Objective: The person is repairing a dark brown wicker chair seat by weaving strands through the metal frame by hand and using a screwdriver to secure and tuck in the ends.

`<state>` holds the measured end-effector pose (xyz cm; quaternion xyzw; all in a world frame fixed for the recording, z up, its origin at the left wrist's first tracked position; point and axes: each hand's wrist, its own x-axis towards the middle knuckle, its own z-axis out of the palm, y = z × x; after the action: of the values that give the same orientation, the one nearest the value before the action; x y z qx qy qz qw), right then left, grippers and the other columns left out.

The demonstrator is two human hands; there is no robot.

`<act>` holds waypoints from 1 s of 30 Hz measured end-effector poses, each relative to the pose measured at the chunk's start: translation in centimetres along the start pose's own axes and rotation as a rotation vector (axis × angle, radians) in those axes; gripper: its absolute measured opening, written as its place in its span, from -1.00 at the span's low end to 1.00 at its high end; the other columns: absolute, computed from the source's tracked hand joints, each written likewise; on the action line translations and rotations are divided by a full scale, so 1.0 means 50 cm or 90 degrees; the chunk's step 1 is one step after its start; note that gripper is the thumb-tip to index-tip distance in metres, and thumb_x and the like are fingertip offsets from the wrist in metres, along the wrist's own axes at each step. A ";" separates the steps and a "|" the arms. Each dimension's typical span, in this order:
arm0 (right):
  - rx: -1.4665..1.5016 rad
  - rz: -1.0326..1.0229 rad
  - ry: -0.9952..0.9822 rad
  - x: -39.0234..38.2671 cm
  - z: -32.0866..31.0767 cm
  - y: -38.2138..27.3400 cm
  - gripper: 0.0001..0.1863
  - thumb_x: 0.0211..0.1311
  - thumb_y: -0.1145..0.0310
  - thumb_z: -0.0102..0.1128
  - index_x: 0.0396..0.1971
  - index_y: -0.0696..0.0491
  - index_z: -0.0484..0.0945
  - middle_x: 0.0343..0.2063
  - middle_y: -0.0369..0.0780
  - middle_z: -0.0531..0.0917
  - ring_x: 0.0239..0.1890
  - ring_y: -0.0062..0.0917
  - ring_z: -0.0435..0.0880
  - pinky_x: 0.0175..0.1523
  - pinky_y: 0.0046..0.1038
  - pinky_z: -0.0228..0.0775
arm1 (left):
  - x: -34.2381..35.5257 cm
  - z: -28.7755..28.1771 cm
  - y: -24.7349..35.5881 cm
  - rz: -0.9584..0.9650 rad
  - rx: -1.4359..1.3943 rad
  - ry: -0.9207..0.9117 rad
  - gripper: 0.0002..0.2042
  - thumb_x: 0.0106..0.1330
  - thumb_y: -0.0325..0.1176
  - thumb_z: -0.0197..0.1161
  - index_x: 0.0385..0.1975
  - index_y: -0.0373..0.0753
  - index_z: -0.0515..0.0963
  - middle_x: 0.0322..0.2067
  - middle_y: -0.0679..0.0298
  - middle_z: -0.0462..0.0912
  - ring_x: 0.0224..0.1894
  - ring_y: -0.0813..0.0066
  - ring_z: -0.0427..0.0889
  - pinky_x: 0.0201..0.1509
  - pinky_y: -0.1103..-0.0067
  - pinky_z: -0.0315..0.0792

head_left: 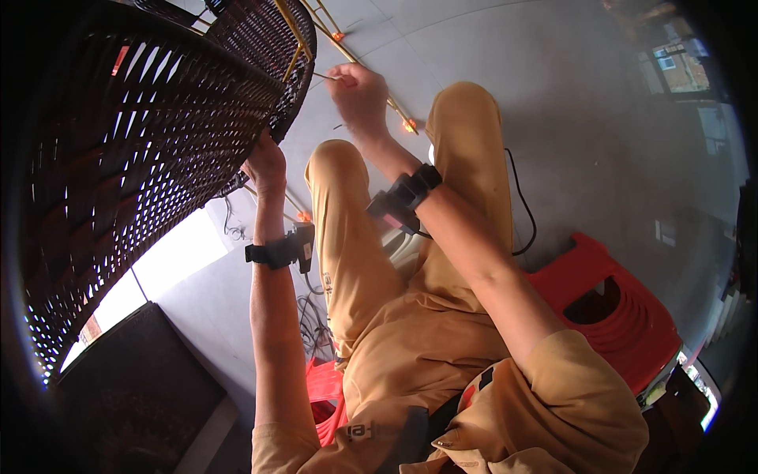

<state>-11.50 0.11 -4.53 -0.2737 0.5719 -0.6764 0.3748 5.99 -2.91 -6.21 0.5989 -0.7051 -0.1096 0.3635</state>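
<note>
the person sits on a red plastic stool [624, 316], knees bent, in tan trousers [387, 268] and a tan shirt, looking down at a dark woven wicker chair [134, 158] that fills the picture from nine to twelve o'clock. the chair is tipped, its weave letting daylight through in small gaps.

the left hand [266, 164] presses against the lower rim of the wicker chair, at about ten o'clock from the picture's middle; its fingers curl onto the weave edge, so the grip is clenched on the chair. a black strap with a small device [283, 250] sits on that wrist.

the right hand [359, 93] is raised at about twelve o'clock, just beside the chair's rim. its fingers are pinched shut on a thin strand [326, 77] that runs from the fingertips toward the weave; the strand is fine and partly blurred. another black wrist device [404, 197] is strapped on the right forearm.

behind the right hand a yellow metal frame [347, 51] with orange end caps [410, 125] lies on the grey floor [568, 118], running from twelve o'clock down toward the right knee. a black cable [527, 213] loops over the floor at three o'clock from the thigh. more red plastic [324, 395] shows under the legs at six o'clock, and a dark mat [134, 387] lies at seven o'clock.
</note>
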 end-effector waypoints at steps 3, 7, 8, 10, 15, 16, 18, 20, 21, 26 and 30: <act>-0.152 -0.328 -0.061 -0.031 0.016 -0.037 -0.94 -0.11 0.49 0.11 -0.56 0.10 0.55 -0.55 -0.22 0.57 -0.49 -0.40 0.53 -0.35 -0.47 0.36 | -0.005 0.000 -0.017 -0.003 0.058 -0.015 -0.66 0.17 -0.29 -0.03 -0.10 -0.33 0.40 -0.08 -0.06 0.41 -0.04 -0.02 0.35 0.03 0.27 0.18; -0.367 -0.446 -0.159 -0.048 0.042 -0.051 -0.95 -0.10 0.44 0.14 -0.59 0.07 0.56 -0.51 -0.28 0.53 -0.32 -0.39 0.44 -0.18 -0.41 0.29 | -0.002 0.001 -0.005 0.036 0.002 0.012 -0.68 0.18 -0.31 -0.04 -0.11 -0.32 0.41 -0.09 -0.04 0.42 -0.04 0.01 0.36 0.02 0.28 0.19; -0.459 -0.477 -0.171 -0.048 0.047 -0.051 -0.94 -0.10 0.42 0.14 -0.59 0.06 0.56 -0.51 -0.28 0.52 -0.31 -0.40 0.42 -0.19 -0.43 0.28 | -0.004 0.001 0.009 0.060 0.002 0.012 -0.69 0.18 -0.31 -0.05 -0.12 -0.31 0.41 -0.10 -0.03 0.43 -0.04 0.02 0.36 0.02 0.28 0.19; -0.491 -0.479 -0.205 -0.040 0.052 -0.050 -0.92 -0.08 0.41 0.11 -0.60 0.07 0.55 -0.51 -0.27 0.53 -0.31 -0.40 0.42 -0.20 -0.42 0.29 | 0.001 -0.011 0.033 0.085 -0.001 0.013 -0.70 0.19 -0.31 -0.06 -0.13 -0.30 0.42 -0.11 -0.02 0.43 -0.04 0.03 0.36 0.01 0.29 0.19; -0.551 -0.445 -0.318 -0.033 0.074 -0.049 -0.86 -0.04 0.36 0.04 -0.58 0.11 0.54 -0.53 -0.22 0.54 -0.29 -0.41 0.46 -0.27 -0.40 0.38 | 0.001 -0.021 0.036 0.035 0.003 -0.026 -0.69 0.25 -0.23 -0.08 -0.14 -0.28 0.42 -0.13 0.01 0.45 -0.07 0.07 0.38 0.02 0.34 0.19; -0.552 -0.446 -0.322 -0.033 0.074 -0.034 -0.86 -0.04 0.36 0.04 -0.58 0.11 0.54 -0.53 -0.22 0.54 -0.29 -0.41 0.46 -0.27 -0.40 0.38 | -0.004 -0.022 0.049 0.038 -0.048 0.003 -0.68 0.25 -0.21 -0.09 -0.14 -0.28 0.43 -0.13 0.01 0.45 -0.06 0.08 0.38 0.02 0.34 0.19; -0.524 -0.543 -0.282 -0.024 0.069 -0.018 -0.84 -0.04 0.35 0.04 -0.56 0.11 0.53 -0.56 -0.19 0.53 -0.31 -0.38 0.50 -0.32 -0.39 0.41 | -0.005 -0.039 0.078 0.027 -0.009 -0.041 -0.67 0.26 -0.19 -0.10 -0.12 -0.28 0.41 -0.11 0.00 0.43 -0.05 0.06 0.37 0.02 0.33 0.19; -0.534 -0.517 -0.302 -0.021 0.061 -0.029 -0.86 -0.04 0.38 0.04 -0.58 0.13 0.51 -0.56 -0.17 0.53 -0.34 -0.37 0.51 -0.32 -0.38 0.40 | -0.018 -0.057 0.083 0.016 0.032 -0.086 -0.65 0.26 -0.17 -0.10 -0.10 -0.27 0.39 -0.10 -0.01 0.42 -0.04 0.05 0.36 0.02 0.31 0.19; -0.542 -0.488 -0.323 -0.021 0.058 -0.035 -0.87 -0.05 0.41 0.03 -0.61 0.14 0.50 -0.56 -0.15 0.52 -0.36 -0.35 0.52 -0.32 -0.37 0.39 | -0.026 -0.065 0.082 0.080 0.124 -0.105 -0.63 0.26 -0.15 -0.10 -0.06 -0.27 0.36 -0.08 -0.02 0.40 -0.03 0.04 0.35 0.02 0.30 0.19; -0.354 -0.273 -0.242 -0.049 0.071 -0.052 -0.91 -0.09 0.53 -0.03 -0.67 0.18 0.46 -0.56 -0.10 0.50 -0.43 -0.24 0.51 -0.33 -0.31 0.36 | -0.042 -0.092 0.090 0.162 0.236 -0.158 -0.61 0.25 -0.13 -0.08 -0.06 -0.29 0.31 -0.11 -0.04 0.39 -0.06 0.01 0.36 -0.03 0.25 0.21; -0.245 -0.197 -0.156 -0.048 0.086 -0.039 -0.93 -0.14 0.56 -0.05 -0.67 0.19 0.43 -0.56 -0.07 0.50 -0.44 -0.17 0.49 -0.33 -0.30 0.33 | -0.040 -0.077 0.080 0.214 0.314 -0.144 -0.62 0.28 -0.19 -0.14 0.00 -0.28 0.28 -0.19 -0.02 0.46 -0.15 0.04 0.44 -0.10 0.27 0.28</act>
<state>-7.08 -0.22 -1.64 -0.5038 0.5920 -0.5662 0.2743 5.44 1.08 -1.86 0.5284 -0.8353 0.0600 0.1397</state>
